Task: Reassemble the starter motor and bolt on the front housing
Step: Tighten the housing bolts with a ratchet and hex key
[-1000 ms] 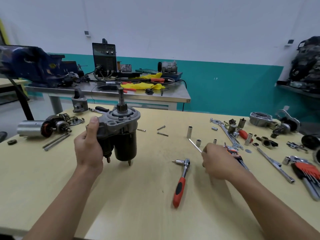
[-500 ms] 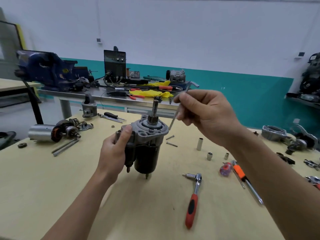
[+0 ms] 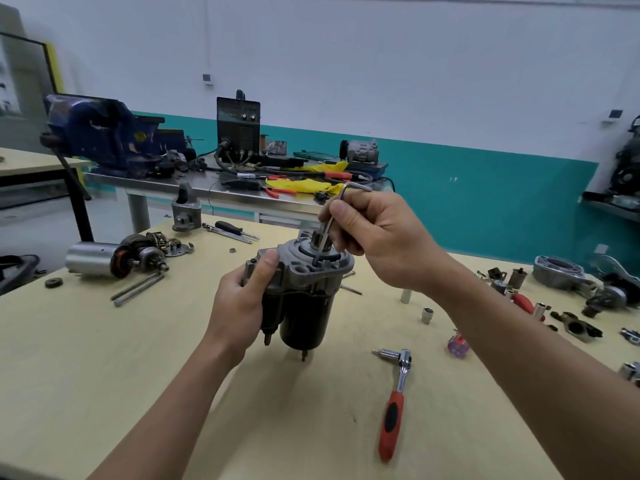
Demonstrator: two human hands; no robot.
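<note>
Centrally, the left hand [image 3: 242,303] grips the starter motor [image 3: 304,313] upright over the worktop [image 3: 104,358] (front housing [image 3: 304,271] uppermost). The right hand [image 3: 377,237] pinches 1 hex key [image 3: 330,223], tip at the housing face. Step: bolting. Next: seat the tip squarely, then turn.

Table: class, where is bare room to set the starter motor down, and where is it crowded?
Bare: near-left table, in front of the long bolts; also between starter motor and ratchet. Crowded: far right, sockets and housings.
</note>
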